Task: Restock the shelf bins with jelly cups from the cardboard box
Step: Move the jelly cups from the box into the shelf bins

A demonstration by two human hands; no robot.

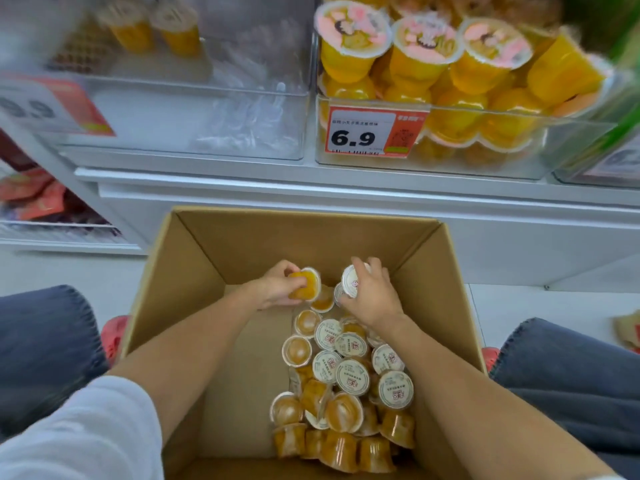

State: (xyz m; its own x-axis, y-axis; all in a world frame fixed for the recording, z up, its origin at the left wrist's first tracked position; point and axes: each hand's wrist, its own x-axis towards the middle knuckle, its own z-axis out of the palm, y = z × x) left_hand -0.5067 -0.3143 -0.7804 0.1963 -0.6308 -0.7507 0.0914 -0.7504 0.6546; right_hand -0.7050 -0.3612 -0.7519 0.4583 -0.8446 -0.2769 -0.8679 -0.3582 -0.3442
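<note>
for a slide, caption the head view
Left hand and right hand each grip a jelly cup in the cardboard box

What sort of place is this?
Most likely a shop aisle: a price tag reading 6.9 on a clear shelf bin of jelly cups, plus an open cardboard box of stock.

White shelf (346,188) front runs across, glossy and evenly lit. A red-framed price tag (374,131) on it reads 6.9. Lower left, a white tier (69,237) holds red packets (34,199), blurred. The floor (536,306) is pale and plain with soft shadows. A brown scrap (628,329) lies on the floor at the right edge.
</note>
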